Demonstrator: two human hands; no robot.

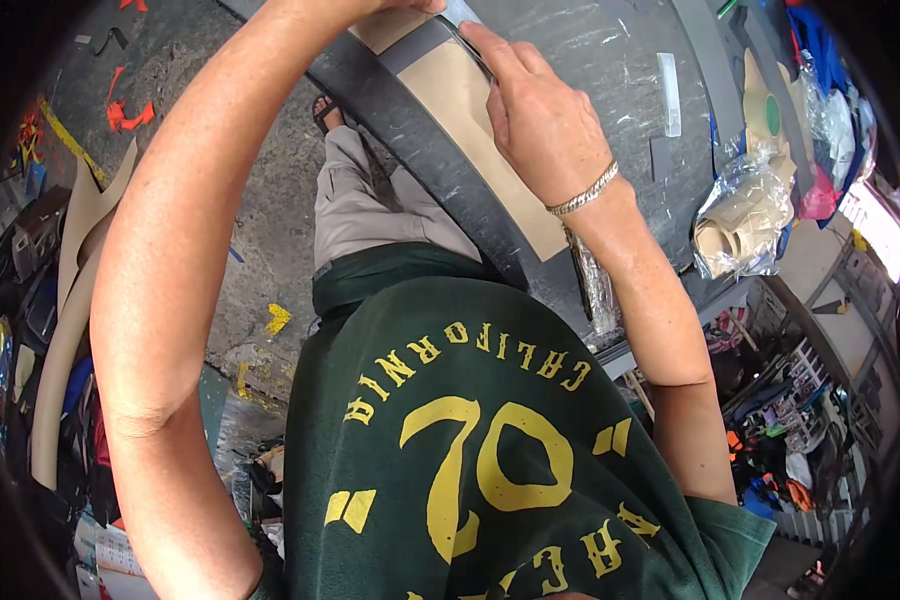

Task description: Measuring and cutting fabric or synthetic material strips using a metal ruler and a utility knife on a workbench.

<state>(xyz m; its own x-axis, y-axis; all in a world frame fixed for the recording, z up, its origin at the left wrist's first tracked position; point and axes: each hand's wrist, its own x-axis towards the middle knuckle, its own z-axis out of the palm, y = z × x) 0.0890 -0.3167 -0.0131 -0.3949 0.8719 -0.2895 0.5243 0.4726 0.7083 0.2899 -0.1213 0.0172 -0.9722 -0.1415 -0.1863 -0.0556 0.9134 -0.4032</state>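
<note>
A long beige strip of sheet material (485,165) lies along the near edge of the dark grey worktable (600,70), with a dark grey band (420,47) across it. My right hand (552,125), with a metal chain bracelet at the wrist, rests on the strip's right edge. Its index finger is stretched out along a thin dark edge there, and the thumb lies lower along the same side. My left hand (410,5) reaches to the strip's far end at the top border. Most of it is cut off, so its fingers hardly show.
A pale narrow strip (670,95) lies further right on the table. Beyond it sits a beige roll in clear plastic (738,222). Orange scraps (128,115) and yellow scraps (278,319) litter the floor. Long beige offcuts (65,360) stand at the left among clutter.
</note>
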